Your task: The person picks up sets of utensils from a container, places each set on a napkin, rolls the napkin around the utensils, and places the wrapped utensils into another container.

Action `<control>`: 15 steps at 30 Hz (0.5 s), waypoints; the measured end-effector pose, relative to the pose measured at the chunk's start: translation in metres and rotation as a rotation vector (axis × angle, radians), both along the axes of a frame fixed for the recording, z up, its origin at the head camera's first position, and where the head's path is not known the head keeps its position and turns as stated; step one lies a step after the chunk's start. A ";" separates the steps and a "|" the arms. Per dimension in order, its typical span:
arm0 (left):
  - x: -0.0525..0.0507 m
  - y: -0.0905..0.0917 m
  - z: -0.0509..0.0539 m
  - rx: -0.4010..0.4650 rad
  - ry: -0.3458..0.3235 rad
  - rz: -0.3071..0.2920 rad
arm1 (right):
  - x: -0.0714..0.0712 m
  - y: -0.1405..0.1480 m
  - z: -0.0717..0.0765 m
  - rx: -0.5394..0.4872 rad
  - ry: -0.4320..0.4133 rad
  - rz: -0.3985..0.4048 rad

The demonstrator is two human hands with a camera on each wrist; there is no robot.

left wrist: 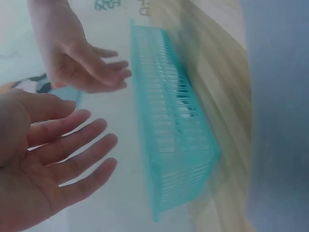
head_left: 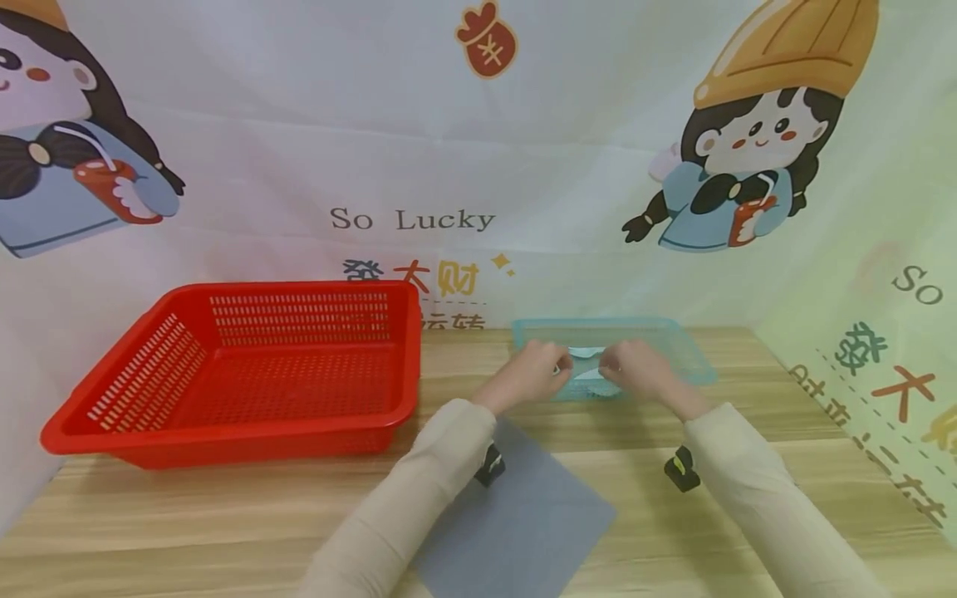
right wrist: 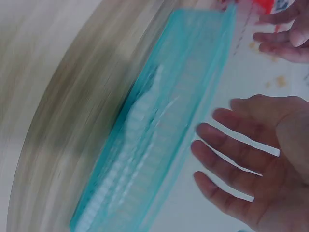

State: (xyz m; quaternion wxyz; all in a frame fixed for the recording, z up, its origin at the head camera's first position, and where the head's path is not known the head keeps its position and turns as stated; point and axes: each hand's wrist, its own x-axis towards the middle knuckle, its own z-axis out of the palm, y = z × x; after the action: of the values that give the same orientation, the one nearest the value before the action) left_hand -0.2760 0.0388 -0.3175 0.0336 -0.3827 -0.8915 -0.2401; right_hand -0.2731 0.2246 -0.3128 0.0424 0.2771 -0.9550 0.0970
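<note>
On the pale wood-grain table (head_left: 187,531) stand a large red perforated plastic basket (head_left: 247,434), a flat blue-grey square sheet (head_left: 531,511) and a smaller translucent teal plastic basket (left wrist: 183,179). Near the teal rim hang the left hand (head_left: 532,372) and right hand (head_left: 635,367) — fingers parted, loosely bent, gripping nothing. Slender white pieces (right wrist: 140,113), blurred, lie inside the teal basket; putting them there looks done, but whether any handling remains — I cannot tell.

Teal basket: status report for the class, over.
Left hand, right hand: fingers loose, holding nothing, near teal basket. Pale items inside. Red basket stands apart, not in the way.
</note>
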 end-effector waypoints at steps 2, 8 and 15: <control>-0.008 0.006 -0.002 -0.017 -0.039 0.022 | -0.009 0.005 -0.001 0.010 -0.076 -0.002; -0.058 0.020 -0.050 -0.061 -0.028 0.049 | -0.069 0.044 -0.045 0.028 -0.221 -0.008; -0.070 0.034 -0.059 -0.063 -0.244 0.041 | -0.076 0.045 -0.038 0.057 -0.372 -0.192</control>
State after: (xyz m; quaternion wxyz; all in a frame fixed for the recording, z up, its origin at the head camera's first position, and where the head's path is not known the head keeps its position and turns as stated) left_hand -0.3460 0.0724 -0.3763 -0.0825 -0.3332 -0.9036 -0.2561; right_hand -0.3492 0.2699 -0.3507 -0.1337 0.1635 -0.9707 0.1150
